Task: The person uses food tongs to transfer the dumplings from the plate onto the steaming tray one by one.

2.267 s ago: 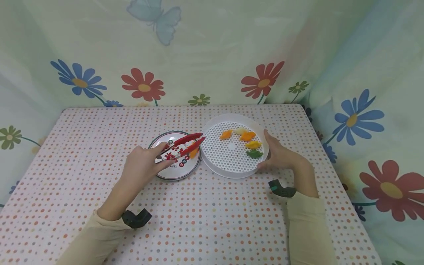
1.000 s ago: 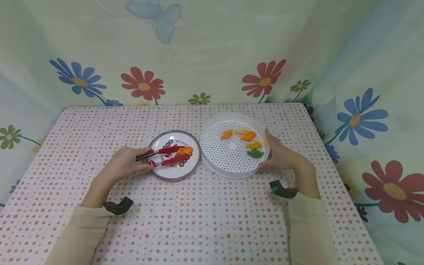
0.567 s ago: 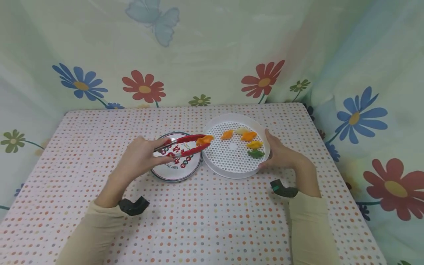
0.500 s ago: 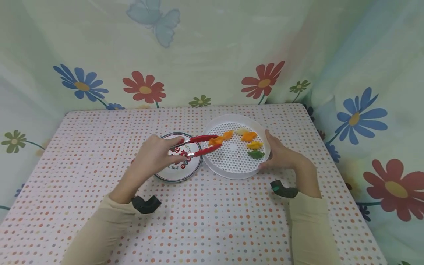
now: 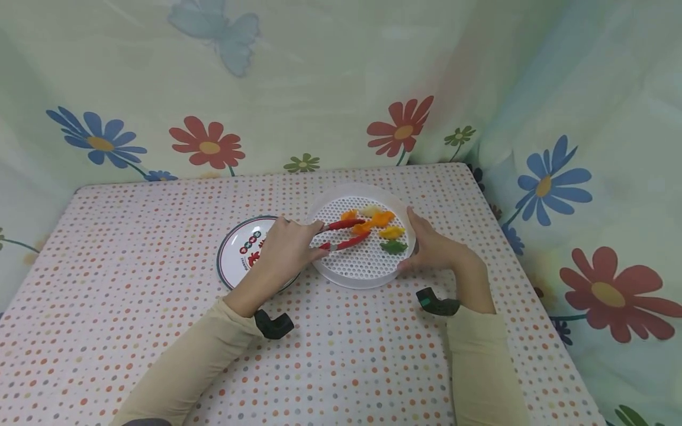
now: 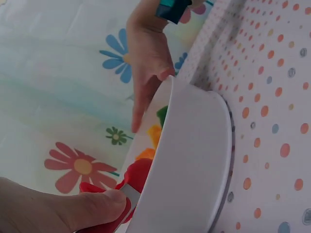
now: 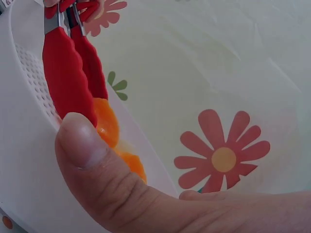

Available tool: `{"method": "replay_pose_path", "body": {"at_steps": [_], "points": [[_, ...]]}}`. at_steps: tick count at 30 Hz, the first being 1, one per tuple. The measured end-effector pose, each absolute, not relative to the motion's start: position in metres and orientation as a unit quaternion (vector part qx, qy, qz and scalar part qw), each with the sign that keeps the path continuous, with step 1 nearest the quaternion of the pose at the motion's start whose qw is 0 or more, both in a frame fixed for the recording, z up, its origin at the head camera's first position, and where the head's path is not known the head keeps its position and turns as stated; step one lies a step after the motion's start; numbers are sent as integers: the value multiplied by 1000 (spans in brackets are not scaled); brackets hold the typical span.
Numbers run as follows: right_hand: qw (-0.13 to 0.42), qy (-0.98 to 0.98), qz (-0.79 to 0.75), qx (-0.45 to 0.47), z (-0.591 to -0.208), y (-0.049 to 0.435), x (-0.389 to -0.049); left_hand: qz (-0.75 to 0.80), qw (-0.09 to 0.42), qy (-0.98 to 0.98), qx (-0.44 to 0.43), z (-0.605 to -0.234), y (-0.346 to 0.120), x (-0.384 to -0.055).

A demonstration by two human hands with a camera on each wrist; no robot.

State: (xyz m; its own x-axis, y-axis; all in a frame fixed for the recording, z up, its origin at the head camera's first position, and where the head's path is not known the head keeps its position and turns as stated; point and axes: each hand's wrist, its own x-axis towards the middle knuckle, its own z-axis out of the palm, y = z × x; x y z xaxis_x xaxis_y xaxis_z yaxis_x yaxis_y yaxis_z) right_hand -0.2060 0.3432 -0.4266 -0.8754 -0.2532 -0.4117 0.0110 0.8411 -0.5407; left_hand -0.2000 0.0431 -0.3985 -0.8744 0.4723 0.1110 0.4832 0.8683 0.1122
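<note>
My left hand (image 5: 282, 251) grips red-tipped tongs (image 5: 347, 242), which reach over the white perforated steamer basket (image 5: 351, 283). Between the tong tips sits an orange dumpling-like piece (image 7: 108, 124), low inside the basket. Around it lie two more orange pieces, a pale one (image 5: 370, 210), a yellow one (image 5: 392, 232) and a green one (image 5: 394, 247). My right hand (image 5: 434, 245) holds the basket's right side, thumb toward the front and fingers toward the back. In the left wrist view the tongs (image 6: 127, 201) cross the basket's rim.
Left of the basket stands a white printed plate (image 5: 229, 257) with a dark rim, partly hidden under my left hand and forearm. Both are on a table with a dotted cloth (image 5: 341, 355). A flowered curtain (image 5: 319, 89) hangs behind and on the right.
The tongs took the orange piece from the plate and carried it right, into the basket among the others. My right hand has kept its hold. The head view has turned slightly right.
</note>
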Motion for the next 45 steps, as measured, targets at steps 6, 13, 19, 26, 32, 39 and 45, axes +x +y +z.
{"method": "replay_pose_path", "body": {"at_steps": [6, 13, 19, 26, 32, 39, 45], "points": [[239, 932, -266, -68, -421, 340, -208, -69, 33, -967, -242, -398, 41, -201], [240, 931, -267, -59, -424, 342, -207, -52, 21, -967, -247, -402, 42, -203], [245, 930, -267, -60, -431, 338, -207, -27, 40, -970, -237, -392, 32, -193], [242, 932, -263, -67, -436, 339, -210, -104, 132, -974, -149, -373, -18, -162], [232, 934, -260, -74, -434, 348, -210, -161, 152, -973, -61, -401, -62, -148], [230, 933, -269, -68, -436, 353, -208, -189, 93, -977, -23, -442, -74, -149], [228, 928, -285, -80, -436, 344, -209, -214, 89, -973, -16, -453, -78, -152]]}}
